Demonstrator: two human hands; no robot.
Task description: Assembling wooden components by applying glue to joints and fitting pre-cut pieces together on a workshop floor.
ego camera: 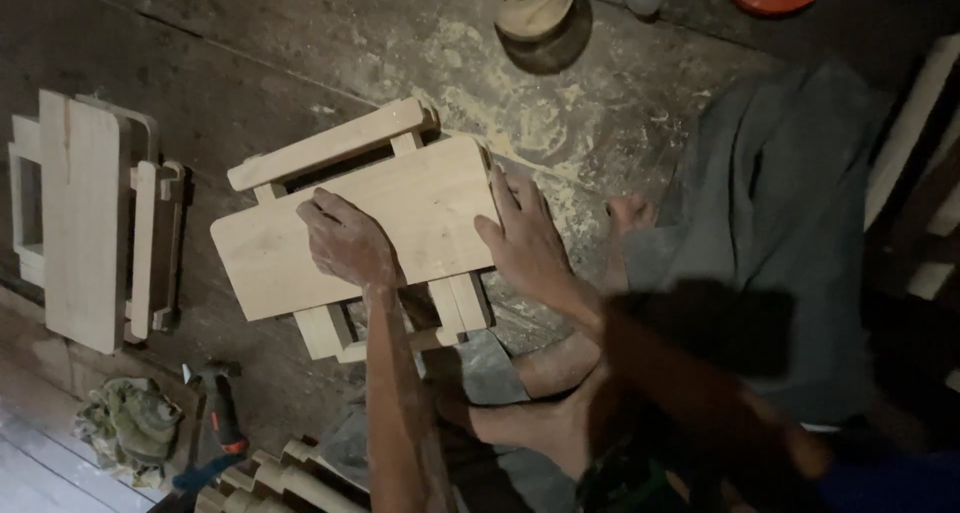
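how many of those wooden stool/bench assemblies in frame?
2. One wooden stool lies centre on the floor, with the left hand and right hand flat on its board. A second stool lies at left, untouched. More may sit out of frame.

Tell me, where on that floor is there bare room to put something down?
Bare dark floor lies between the finished stool on the far left and the stool under both hands, and above them toward the pale container. The sawdust patch right of it is also open. Near the drill, rag and person's legs it is crowded.

Second wooden stool far left — drill, rag below.
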